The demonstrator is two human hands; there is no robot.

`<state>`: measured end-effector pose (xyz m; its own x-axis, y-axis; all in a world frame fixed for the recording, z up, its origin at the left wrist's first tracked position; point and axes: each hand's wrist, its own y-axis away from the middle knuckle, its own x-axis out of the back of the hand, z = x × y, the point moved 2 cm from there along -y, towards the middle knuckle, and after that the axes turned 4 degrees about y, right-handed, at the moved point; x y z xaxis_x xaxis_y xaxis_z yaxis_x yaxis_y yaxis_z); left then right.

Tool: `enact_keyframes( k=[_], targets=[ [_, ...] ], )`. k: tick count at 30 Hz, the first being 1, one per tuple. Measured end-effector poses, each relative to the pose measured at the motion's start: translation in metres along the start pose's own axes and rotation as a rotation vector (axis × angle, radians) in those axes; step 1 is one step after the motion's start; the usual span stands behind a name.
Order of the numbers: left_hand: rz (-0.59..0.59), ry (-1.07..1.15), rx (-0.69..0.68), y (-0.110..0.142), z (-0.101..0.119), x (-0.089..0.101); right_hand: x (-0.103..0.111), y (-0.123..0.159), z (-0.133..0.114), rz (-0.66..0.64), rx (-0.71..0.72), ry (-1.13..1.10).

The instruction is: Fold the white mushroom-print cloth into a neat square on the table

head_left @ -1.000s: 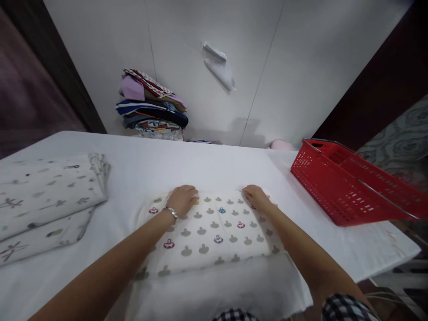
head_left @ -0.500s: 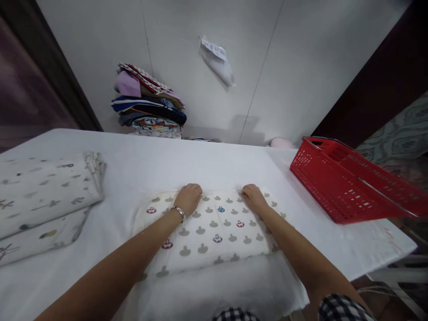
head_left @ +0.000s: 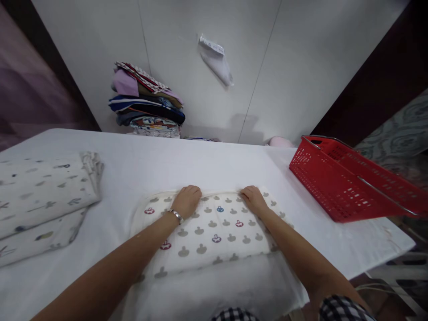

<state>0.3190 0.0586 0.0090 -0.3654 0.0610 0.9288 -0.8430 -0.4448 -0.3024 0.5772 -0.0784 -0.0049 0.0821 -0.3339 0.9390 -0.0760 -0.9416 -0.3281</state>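
Mushroom-print cloth (head_left: pixel 222 228), both hands at far edge.
Left hand (head_left: pixel 187 201), right hand (head_left: pixel 253 199): fingers curled over it, grip uncertain; red basket (head_left: pixel 337 183) rightward.

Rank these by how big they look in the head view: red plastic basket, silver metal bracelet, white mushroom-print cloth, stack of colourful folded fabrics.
1. White mushroom-print cloth
2. Red plastic basket
3. Stack of colourful folded fabrics
4. Silver metal bracelet
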Motion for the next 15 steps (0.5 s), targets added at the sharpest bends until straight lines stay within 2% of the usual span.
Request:
enact_keyframes(
  k=[4,11,15],
  targets=[
    [-0.045,0.046,0.010,0.001,-0.003,-0.001,0.001,-0.005,0.002,-0.052,-0.054,-0.029],
    [-0.106,0.141,0.234,-0.012,-0.013,-0.001,0.003,-0.021,0.002,-0.150,-0.118,0.013],
    [-0.097,0.077,0.222,-0.017,-0.013,0.000,0.003,-0.022,0.004,-0.181,-0.119,-0.001]
  ],
)
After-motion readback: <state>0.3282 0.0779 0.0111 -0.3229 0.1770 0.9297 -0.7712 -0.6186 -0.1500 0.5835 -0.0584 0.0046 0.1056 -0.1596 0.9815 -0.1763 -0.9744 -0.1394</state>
